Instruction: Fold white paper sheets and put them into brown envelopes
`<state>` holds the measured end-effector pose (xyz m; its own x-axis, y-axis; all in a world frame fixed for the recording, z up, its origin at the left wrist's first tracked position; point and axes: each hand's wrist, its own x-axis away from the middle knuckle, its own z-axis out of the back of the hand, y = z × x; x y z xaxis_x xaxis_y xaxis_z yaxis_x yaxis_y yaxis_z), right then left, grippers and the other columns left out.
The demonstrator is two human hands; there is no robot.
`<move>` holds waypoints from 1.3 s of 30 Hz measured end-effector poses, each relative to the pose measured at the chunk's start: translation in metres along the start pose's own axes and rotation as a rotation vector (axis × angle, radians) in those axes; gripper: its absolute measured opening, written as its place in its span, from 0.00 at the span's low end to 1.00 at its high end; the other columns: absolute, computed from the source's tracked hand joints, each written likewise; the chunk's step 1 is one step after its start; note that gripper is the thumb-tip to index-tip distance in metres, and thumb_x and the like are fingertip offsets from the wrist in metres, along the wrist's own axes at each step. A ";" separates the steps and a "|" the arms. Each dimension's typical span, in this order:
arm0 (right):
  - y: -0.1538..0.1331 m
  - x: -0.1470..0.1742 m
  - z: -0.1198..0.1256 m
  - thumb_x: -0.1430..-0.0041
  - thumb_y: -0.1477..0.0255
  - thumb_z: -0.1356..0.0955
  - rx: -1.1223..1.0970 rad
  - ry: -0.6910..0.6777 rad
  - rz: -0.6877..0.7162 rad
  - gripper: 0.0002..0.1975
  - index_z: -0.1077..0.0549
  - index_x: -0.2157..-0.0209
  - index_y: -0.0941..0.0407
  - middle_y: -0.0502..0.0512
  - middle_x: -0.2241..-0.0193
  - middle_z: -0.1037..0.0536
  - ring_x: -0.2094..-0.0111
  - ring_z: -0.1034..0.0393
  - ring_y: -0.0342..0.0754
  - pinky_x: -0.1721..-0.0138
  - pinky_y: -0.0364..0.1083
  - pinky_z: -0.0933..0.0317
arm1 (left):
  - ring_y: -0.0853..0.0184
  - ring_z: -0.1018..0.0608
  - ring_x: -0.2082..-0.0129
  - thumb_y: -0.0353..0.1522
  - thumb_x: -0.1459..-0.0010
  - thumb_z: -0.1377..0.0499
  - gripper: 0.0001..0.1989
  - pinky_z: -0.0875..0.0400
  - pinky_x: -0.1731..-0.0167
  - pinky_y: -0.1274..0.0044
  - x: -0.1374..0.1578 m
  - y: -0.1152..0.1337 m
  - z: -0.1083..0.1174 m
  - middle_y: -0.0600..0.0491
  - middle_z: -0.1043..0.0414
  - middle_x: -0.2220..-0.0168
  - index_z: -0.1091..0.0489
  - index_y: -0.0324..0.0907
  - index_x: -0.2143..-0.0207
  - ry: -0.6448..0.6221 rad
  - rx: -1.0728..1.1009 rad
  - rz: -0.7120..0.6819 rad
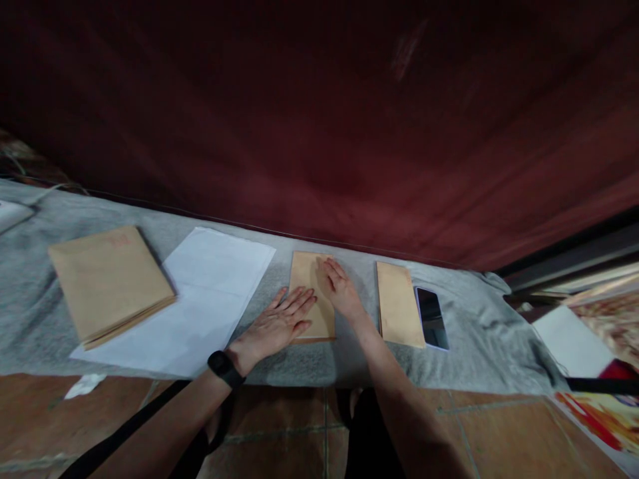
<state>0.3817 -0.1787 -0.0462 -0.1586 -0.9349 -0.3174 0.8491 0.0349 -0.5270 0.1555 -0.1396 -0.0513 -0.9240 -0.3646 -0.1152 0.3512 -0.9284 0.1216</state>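
A brown paper envelope (305, 267) lies flat on a grey cloth between my two hands. My left hand (277, 322), with a black watch on its wrist, rests palm down on the envelope's left side with its fingers spread. On the upper right part of the same envelope lies my right hand (342, 287), its fingers stretched out and close together. Another slim brown envelope or small pile (399, 306) sits to the right. At the far left, a stack of larger brown envelopes (112, 283) overlaps large white paper sheets (222, 269).
A dark-screened phone (432, 319) lies beside the right-hand envelopes. The grey cloth (472, 332) covers a narrow surface against a dark red panel (309, 133). A crumpled white tissue (86, 384) is on the tiled floor (279, 412). A white object (14, 214) stands at the left edge.
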 end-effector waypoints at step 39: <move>-0.031 0.061 -0.005 0.28 0.64 0.41 0.265 -0.269 0.140 0.28 0.43 0.31 0.60 0.64 0.31 0.43 0.29 0.51 0.55 0.29 0.60 0.54 | 0.59 0.48 0.27 0.34 0.30 0.59 0.27 0.58 0.29 0.61 -0.081 -0.026 -0.006 0.45 0.47 0.28 0.42 0.37 0.32 0.102 0.013 0.228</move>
<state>0.3438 -0.2347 -0.0531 0.0751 -0.9879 -0.1355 0.9593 0.1087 -0.2608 0.2220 -0.0868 -0.0511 -0.8010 -0.5703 -0.1820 0.5461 -0.8207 0.1680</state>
